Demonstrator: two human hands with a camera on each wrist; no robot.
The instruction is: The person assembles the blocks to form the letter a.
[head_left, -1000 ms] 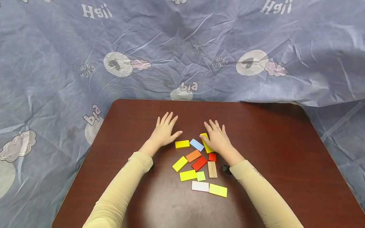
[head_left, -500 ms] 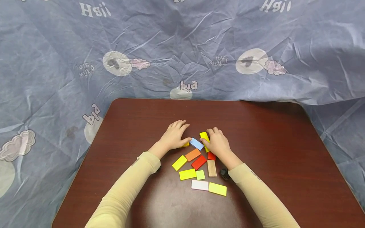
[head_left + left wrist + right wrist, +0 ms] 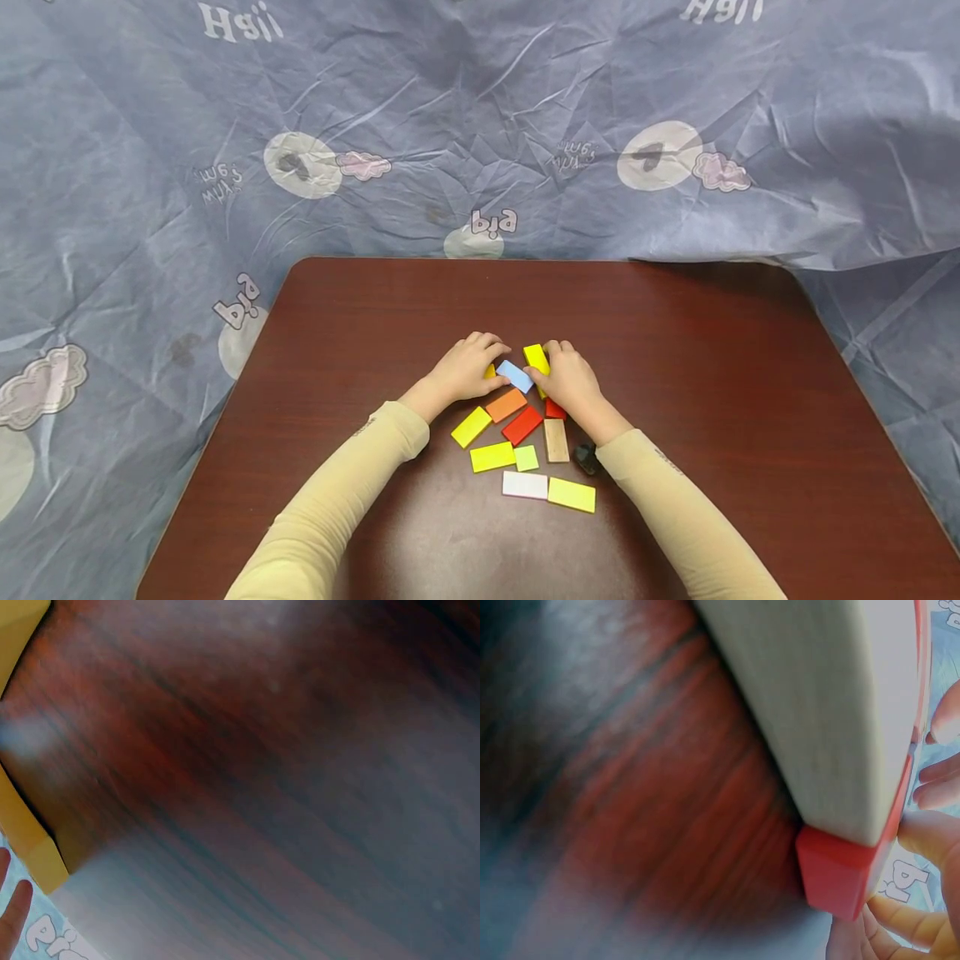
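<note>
One block [image 3: 534, 357] is bright yellow, another block [image 3: 514, 377] light blue, the table [image 3: 375, 308] reddish-brown, the cloth [image 3: 450, 108] grey-blue with pink clouds [image 3: 363, 165].

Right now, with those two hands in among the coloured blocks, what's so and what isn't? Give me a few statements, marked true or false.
1. The blue block lies between the left hand and the right hand. True.
2. The white block and the pale yellow block lie end to end. True.
3. The left hand holds the white block. False: it is beside the blue block.
4. The light green block is shorter than the white block. True.
5. The white block stands on end. False: it lies flat.
</note>
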